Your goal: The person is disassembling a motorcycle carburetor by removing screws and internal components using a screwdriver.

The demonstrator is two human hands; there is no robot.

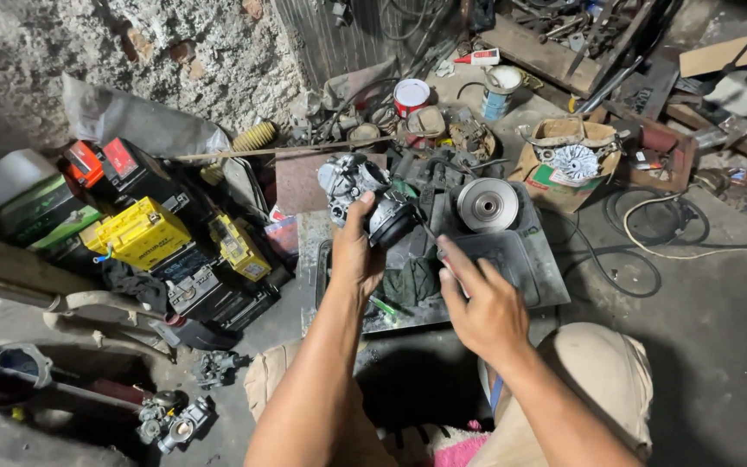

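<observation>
**Carburetor gripped over a crowded tray**

The left hand (356,251) is clamped around a carburetor (363,195), lumpy cast metal with a black rubber boot, held above the tray's (538,281) far left corner. The right hand (482,303) hovers loose and half-open over the tray, holding nothing, fingers just beside its dull grey floor. A smooth round pulley (488,205) sits at the back edge. Yellow batteries (140,233) crowd the left; bare concrete floor (719,337) lies open to the right.
</observation>
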